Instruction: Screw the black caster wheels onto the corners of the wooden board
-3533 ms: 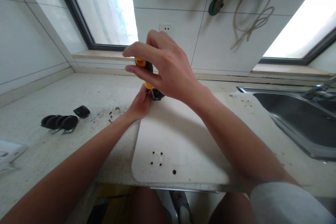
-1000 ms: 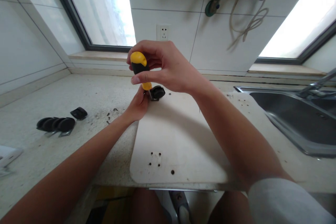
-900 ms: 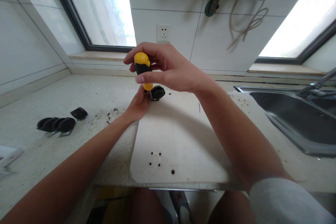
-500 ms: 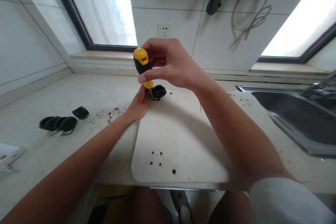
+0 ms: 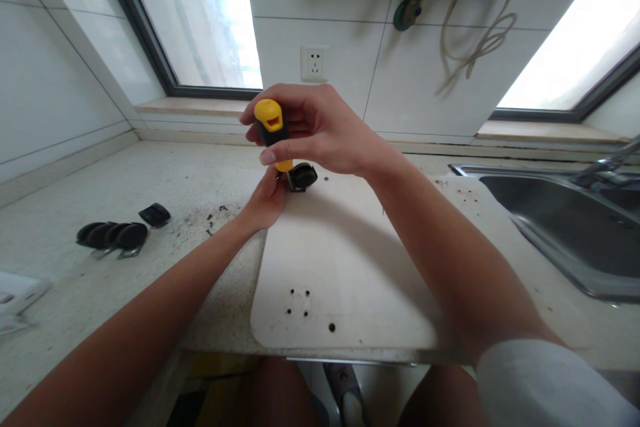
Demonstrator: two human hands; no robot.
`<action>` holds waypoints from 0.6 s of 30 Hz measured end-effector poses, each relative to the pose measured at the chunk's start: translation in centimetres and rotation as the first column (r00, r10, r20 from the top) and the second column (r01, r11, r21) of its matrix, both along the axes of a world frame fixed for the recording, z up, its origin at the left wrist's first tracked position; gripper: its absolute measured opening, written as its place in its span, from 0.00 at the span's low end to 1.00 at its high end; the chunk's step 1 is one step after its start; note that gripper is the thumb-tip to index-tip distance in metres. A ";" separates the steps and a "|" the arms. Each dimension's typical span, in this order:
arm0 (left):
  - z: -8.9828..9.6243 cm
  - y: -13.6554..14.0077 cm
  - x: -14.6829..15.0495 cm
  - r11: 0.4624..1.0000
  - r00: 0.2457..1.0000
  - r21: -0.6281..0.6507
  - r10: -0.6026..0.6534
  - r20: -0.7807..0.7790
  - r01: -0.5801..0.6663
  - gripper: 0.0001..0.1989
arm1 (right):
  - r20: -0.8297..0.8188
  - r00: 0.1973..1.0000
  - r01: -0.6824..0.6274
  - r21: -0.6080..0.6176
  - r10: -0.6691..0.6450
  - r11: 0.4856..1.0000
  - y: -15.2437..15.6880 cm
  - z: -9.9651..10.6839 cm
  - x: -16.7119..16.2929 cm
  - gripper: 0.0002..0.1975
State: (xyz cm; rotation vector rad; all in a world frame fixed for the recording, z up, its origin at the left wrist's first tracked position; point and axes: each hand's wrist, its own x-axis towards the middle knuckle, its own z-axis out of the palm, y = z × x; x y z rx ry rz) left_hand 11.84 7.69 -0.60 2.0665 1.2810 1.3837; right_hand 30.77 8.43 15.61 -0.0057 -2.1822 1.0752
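Observation:
A yellow-and-black screwdriver [image 5: 273,125] stands nearly upright, its shaft pointing down at the mounting plate of a black caster wheel [image 5: 304,176]. My right hand [image 5: 313,127] grips its handle between thumb and fingers, some of the fingers spread behind it. Low beside the caster, my left hand [image 5: 267,200] is closed around the screwdriver's lower end; the handle hides its fingertips, so what they pinch does not show. The caster sits at the far left corner of a white board [image 5: 345,253] lying flat on the counter. Four-hole patterns show at other corners of the board.
Several black casters [image 5: 113,235] lie in a row on the counter to the left, with a single caster [image 5: 155,215] beside them. Dark screws [image 5: 216,215] and debris are scattered nearby. A steel sink [image 5: 565,227] lies right; a wall socket [image 5: 315,63] is behind.
My right hand has dropped slightly and its fingers have shifted around the screwdriver handle, now reaching farther out to the left. My left hand, the caster and the board stay put.

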 end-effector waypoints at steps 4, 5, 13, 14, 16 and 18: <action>-0.2 0.0 0.0 1.000 0.998 -0.005 -0.006 0.064 0.006 0.11 | -0.025 0.982 0.188 -0.018 -0.189 0.982 -0.3 -0.3 -0.4 0.22; -0.2 0.0 0.1 1.000 0.997 -0.001 -0.020 0.072 0.020 0.10 | -0.039 0.982 0.182 -0.035 -0.183 0.983 -0.3 -0.4 -0.5 0.24; -0.5 0.2 0.0 1.000 0.998 -0.014 -0.010 0.069 0.011 0.10 | -0.579 0.777 0.249 -0.079 -0.248 0.965 -1.8 2.1 0.0 0.23; -0.6 0.3 0.0 1.000 0.997 -0.015 -0.017 0.076 0.018 0.11 | -0.633 0.709 0.333 -0.090 -0.312 0.939 -2.6 2.9 0.3 0.17; -0.8 0.5 0.0 0.999 0.996 -0.002 -0.034 0.086 0.034 0.10 | -0.723 0.560 0.498 -0.097 -0.404 0.862 -4.4 4.5 1.1 0.13; -1.0 0.6 0.0 0.997 0.994 0.018 -0.071 0.089 0.070 0.09 | -0.787 0.412 0.641 -0.108 -0.459 0.760 -5.9 5.1 2.1 0.15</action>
